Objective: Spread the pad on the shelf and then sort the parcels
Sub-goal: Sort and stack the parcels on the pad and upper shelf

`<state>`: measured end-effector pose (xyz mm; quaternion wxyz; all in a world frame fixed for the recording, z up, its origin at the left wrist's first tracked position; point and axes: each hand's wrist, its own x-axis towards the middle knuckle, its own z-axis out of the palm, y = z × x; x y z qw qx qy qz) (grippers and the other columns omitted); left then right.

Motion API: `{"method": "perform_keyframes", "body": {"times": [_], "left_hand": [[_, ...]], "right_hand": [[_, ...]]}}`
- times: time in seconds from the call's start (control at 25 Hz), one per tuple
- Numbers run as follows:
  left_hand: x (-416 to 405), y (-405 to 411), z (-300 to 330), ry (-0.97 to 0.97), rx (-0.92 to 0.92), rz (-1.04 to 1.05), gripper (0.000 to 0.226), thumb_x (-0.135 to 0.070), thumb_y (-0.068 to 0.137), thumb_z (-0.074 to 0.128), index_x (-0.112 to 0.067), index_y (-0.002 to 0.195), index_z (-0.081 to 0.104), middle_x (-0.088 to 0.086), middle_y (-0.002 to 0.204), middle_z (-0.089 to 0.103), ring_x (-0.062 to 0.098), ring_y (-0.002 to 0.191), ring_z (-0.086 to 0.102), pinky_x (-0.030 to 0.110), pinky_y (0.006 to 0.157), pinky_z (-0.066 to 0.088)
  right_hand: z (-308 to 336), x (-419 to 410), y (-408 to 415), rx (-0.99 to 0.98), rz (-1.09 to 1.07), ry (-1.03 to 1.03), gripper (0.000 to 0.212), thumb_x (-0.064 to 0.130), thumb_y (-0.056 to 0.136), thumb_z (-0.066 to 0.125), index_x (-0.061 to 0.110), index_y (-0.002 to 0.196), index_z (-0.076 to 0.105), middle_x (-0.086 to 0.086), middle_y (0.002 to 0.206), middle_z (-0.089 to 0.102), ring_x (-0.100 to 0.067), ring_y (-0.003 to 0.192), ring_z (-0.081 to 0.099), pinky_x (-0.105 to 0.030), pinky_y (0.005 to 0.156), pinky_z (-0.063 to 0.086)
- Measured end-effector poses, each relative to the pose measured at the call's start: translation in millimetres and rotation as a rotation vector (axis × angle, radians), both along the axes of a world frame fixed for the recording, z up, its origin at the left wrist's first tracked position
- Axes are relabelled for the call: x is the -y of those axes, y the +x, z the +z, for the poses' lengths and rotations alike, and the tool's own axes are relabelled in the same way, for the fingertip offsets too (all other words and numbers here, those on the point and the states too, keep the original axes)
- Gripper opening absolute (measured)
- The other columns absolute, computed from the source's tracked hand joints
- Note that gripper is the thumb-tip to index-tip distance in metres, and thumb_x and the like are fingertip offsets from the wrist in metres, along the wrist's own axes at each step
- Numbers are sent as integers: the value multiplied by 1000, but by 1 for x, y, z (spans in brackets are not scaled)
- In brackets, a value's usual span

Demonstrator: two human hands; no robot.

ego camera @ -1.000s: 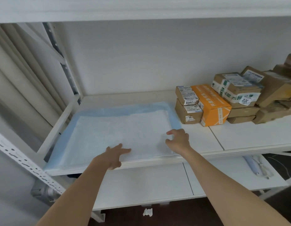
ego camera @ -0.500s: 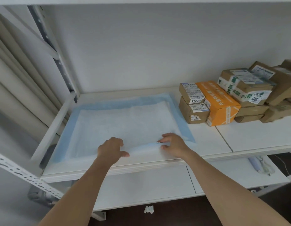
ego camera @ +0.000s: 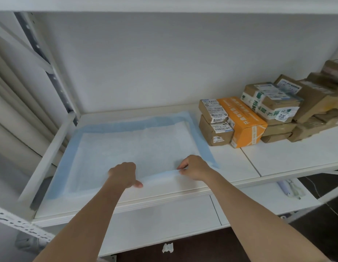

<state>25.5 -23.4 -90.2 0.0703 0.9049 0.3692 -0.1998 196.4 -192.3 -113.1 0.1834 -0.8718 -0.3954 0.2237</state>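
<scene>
Pad (ego camera: 138,146): thin, soft and light; best held by its front edge.
Left hand (ego camera: 124,174): fingers curled, front edge pinched.
Right hand (ego camera: 194,167): front edge pinched too.
Parcels (ego camera: 245,120): not yet sorted.

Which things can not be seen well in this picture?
- Head view: pad front edge partly hidden by left hand and right hand.
- Parcels: rightmost cut off by the frame; small label print unreadable.
- Lower shelf: items too small to name.

1. Shelf (ego camera: 230,163): left part covered by flat pad (ego camera: 136,144); passage above it open.
2. Parcels (ego camera: 245,120) stacked at right rear block reach there.
3. Bare strip before the parcels is passable.
</scene>
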Motion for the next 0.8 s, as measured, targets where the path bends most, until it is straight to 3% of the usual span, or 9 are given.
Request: {"method": "perform_keyframes", "body": {"times": [0.12,0.32,0.44,0.56,0.68,0.8], "left_hand": [[1,25,13,-62,26,-36,47,-55,79,69,-16,96,49,-1,97,55,22,96,59,33,84,44],[39,100,33,-147,307,-191,39,-48,91,58,-15,112,59,3,121,56,23,109,55,35,90,45],[71,138,38,-173,392,-298,35,-42,92,58,-16,116,59,3,125,54,22,115,52,36,94,45],[97,179,49,-203,492,-365,29,-32,93,61,-12,114,62,4,122,58,21,113,54,36,94,46],[120,225,60,-255,634,-315,21,-22,91,63,-10,107,65,8,115,62,24,104,60,38,91,49],[154,276,67,-257,744,-288,20,-16,91,61,-6,108,66,11,111,64,26,103,60,38,90,50]], "right_hand": [[13,12,7,-122,-142,238,22,11,91,60,11,110,72,-3,119,67,-17,112,62,-16,91,42],[40,63,50,52,-325,374,27,3,90,56,8,112,71,-6,119,67,-19,113,60,-12,88,37],[56,91,92,257,-451,432,28,-1,84,55,6,106,72,-15,109,69,-31,108,60,-27,86,46],[67,111,130,409,-688,416,45,10,86,58,13,130,54,-18,128,51,-36,120,43,-40,95,42],[77,129,164,504,-766,478,54,16,84,64,9,134,44,-20,136,36,-38,123,32,-44,99,35],[88,165,210,549,-735,540,66,26,82,71,10,138,40,-20,137,32,-38,122,31,-41,98,31]]}}
